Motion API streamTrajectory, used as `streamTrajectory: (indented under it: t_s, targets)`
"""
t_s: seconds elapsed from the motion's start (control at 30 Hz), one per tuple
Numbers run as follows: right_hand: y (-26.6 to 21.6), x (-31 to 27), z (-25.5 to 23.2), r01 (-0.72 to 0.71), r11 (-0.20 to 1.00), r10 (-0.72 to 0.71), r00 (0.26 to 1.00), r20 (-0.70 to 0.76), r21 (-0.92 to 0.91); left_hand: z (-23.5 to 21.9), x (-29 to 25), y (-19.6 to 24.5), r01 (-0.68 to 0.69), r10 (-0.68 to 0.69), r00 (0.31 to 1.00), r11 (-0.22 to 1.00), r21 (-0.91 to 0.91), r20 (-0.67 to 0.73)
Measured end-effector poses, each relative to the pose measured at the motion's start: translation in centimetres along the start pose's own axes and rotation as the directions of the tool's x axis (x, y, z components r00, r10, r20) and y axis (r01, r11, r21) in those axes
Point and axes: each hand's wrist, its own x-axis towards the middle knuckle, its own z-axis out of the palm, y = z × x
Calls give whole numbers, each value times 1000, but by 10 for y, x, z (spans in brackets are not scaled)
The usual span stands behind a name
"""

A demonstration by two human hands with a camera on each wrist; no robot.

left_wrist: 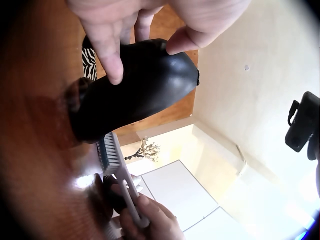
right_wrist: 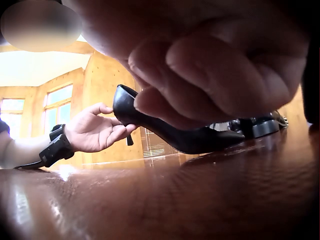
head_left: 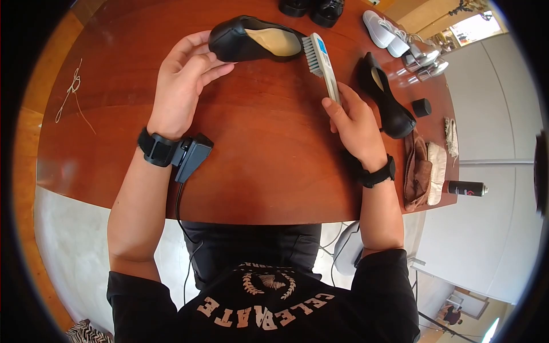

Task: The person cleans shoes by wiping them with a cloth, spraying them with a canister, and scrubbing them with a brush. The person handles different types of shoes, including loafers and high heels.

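Note:
My left hand (head_left: pixel 180 80) pinches a black high-heeled shoe (head_left: pixel 233 43) at its heel end, thumb on one side and fingers on the other. The shoe's beige insole faces up, and its pointed toe aims right, low over the table in the right wrist view. In my right hand (head_left: pixel 359 123) is a white-handled brush (head_left: pixel 327 71), gripped by the handle. Its grey bristles point left and stand right at the shoe's toe. The left wrist view shows the brush (left_wrist: pixel 117 160) beyond the toe. A matching black shoe (head_left: pixel 394 111) lies right of my right hand.
Along the back of the brown table (head_left: pixel 251 166) are black shoes (head_left: pixel 325 12), white sneakers (head_left: pixel 382 31) and silver shoes (head_left: pixel 423 57). A small black block (head_left: pixel 421 107), a brown cloth item (head_left: pixel 419 171) and a black spray can (head_left: pixel 466 188) are at the right. Thin string (head_left: pixel 74 86) lies far left.

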Motion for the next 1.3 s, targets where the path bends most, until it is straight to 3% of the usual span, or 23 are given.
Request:
streamTrajectory:
  t_s: [0.2, 0.3, 0.4, 0.5, 0.7, 0.83, 0.87, 1.0, 1.17, 1.27, 1.3]
  targets:
    - [9, -3, 9, 258, 965, -256, 965, -47, 42, 1, 0, 1, 6, -7, 1000, 1000, 23, 25]
    - [1, -7, 7, 235, 971, -236, 972, 11, 53, 2, -1, 3, 32, -33, 999, 999, 26, 29]
    - [-8, -11, 1, 121, 973, -143, 984, 104, 194, 2, -1, 2, 55, -57, 998, 998, 42, 31]
    - [-4, -13, 3, 272, 933, -292, 955, 52, 237, 5, -4, 3, 47, -50, 998, 996, 74, 36]
    - [-2, -9, 9, 503, 848, -495, 864, -90, 165, 3, -5, 2, 72, -82, 985, 995, 70, 153]
    - [-5, -11, 11, 570, 819, -570, 821, -21, 56, 3, -6, 1, 107, -107, 974, 994, 10, 201]
    - [-6, -14, 14, 456, 889, -457, 889, 13, 40, 0, -4, -2, 114, -106, 970, 993, -24, 218]
    - [-6, -10, 9, 323, 942, -327, 944, -39, -89, -5, 1, -2, 164, -137, 965, 981, -108, 223]
    - [4, -3, 5, 173, 983, -177, 982, -62, -62, -13, 5, -3, 217, -171, 959, 956, -198, 226]
    - [0, -5, 7, 215, 976, -216, 976, -26, -44, -19, 9, -9, 250, -181, 952, 926, -284, 245]
    - [-1, -5, 6, 160, 984, -160, 987, 6, -73, -22, 10, -10, 263, -186, 949, 911, -316, 254]
